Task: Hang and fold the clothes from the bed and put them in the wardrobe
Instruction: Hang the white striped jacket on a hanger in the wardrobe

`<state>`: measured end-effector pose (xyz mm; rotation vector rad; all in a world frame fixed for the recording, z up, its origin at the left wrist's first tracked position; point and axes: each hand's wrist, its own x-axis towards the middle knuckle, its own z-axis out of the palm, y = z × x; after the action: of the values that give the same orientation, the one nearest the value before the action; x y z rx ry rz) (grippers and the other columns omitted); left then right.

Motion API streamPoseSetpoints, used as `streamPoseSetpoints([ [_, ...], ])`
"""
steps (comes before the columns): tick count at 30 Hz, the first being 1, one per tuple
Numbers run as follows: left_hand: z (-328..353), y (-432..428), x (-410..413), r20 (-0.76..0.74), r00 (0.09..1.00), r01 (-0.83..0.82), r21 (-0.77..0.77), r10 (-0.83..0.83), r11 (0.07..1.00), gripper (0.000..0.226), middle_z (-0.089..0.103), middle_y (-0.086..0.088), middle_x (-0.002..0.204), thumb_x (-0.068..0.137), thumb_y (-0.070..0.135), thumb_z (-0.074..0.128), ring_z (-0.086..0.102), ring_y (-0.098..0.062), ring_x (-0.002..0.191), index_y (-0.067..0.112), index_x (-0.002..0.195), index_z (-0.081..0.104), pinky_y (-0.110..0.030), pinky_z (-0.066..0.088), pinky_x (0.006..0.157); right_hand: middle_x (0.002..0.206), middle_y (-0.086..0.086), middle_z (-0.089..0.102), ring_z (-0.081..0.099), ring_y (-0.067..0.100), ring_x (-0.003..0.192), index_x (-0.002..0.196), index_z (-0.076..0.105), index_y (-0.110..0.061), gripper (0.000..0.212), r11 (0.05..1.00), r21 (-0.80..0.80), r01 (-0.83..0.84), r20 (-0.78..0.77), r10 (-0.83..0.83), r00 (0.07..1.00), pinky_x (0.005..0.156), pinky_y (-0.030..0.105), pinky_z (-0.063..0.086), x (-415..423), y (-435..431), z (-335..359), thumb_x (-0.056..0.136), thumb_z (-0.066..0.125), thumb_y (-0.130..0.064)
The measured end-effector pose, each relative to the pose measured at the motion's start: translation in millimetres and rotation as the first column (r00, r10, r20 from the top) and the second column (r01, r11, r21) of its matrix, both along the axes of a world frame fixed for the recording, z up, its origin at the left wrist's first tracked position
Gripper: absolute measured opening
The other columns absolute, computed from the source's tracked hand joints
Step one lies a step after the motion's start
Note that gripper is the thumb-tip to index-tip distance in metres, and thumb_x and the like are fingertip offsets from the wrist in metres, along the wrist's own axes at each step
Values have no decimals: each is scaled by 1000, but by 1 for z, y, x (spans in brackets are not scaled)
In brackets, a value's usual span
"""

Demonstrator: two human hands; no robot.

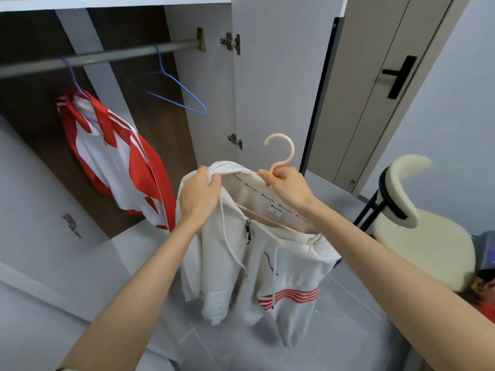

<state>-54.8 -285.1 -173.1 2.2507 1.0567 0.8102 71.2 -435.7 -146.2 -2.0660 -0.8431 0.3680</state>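
White hoodie [284, 263] is held in the air in front of the open wardrobe [209, 103], draped on a peach hanger [292, 148]. Left hand [199, 192] grips bunched fabric at the hoodie's shoulder; right hand [288, 187] pinches the hanger's neck, just under the hook. On the rail [107, 56] hang a red-and-white jacket [117, 162] and, beside it, a bare blue hanger [187, 92].

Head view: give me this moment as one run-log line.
stage: hanging white hoodie | left hand: grips hoodie shoulder | right hand: holds peach hanger neck | rail: red-white jacket hung, blue hanger empty
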Motion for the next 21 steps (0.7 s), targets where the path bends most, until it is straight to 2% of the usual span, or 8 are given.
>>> streamPoseSetpoints([
  [2,-1,15,-3,-14,998,-61,-32,60,998,20,57,-5,80,90,29,39,54,-33,81,13,84,49,-36,35,66,52,-8,36,31,7,44,72,55,-3,48,1000,10,-7,-12,7,1000,55,30,27,-2,4,1,93,51,-45],
  [5,-3,32,-11,-28,993,-121,-85,119,989,21,59,-5,88,91,31,39,55,-33,85,16,91,52,-35,37,70,54,-5,34,30,10,47,69,48,-9,44,1000,13,-27,-18,28,999,54,29,26,-4,10,5,94,50,-45],
  [9,-3,43,-16,-160,985,-74,-93,58,993,25,61,-9,99,93,36,44,57,-30,83,13,101,47,-37,44,71,51,-9,34,32,10,46,64,43,-15,42,999,-6,-54,-14,54,998,52,28,26,-7,25,11,95,49,-43],
  [11,-1,38,-15,-56,998,32,-52,-35,998,35,55,-10,111,91,38,54,57,-28,90,13,111,40,-37,44,70,49,-11,35,32,8,44,63,45,-16,42,997,-14,-79,-8,78,997,51,27,26,-8,31,15,96,48,-42],
  [14,4,32,-13,110,989,94,78,-102,993,50,39,-8,124,89,38,61,46,-23,108,22,130,37,-36,46,83,52,-8,34,30,10,47,63,46,-18,40,994,0,-109,-34,109,993,54,29,27,-6,39,23,95,50,-41],
  [16,3,37,-14,109,987,102,133,-117,986,43,40,-7,122,91,27,59,46,-25,110,25,129,41,-37,47,87,55,-7,34,30,11,48,62,47,-18,39,994,30,-109,-61,111,992,53,28,26,-2,44,30,94,52,-40],
  [19,-1,46,-13,216,963,173,-46,-159,984,36,60,-12,94,93,9,52,62,-30,81,23,124,39,-49,53,73,59,-7,37,31,10,50,63,50,-19,37,990,83,-111,-99,119,988,52,24,26,4,51,41,94,53,-39],
  [21,-5,52,-9,210,970,155,-155,-121,976,30,64,-12,85,94,9,49,64,-30,74,21,120,40,-50,55,70,63,-7,40,35,8,52,64,52,-19,36,986,99,-135,-112,146,983,50,21,27,7,56,45,95,53,-38],
])
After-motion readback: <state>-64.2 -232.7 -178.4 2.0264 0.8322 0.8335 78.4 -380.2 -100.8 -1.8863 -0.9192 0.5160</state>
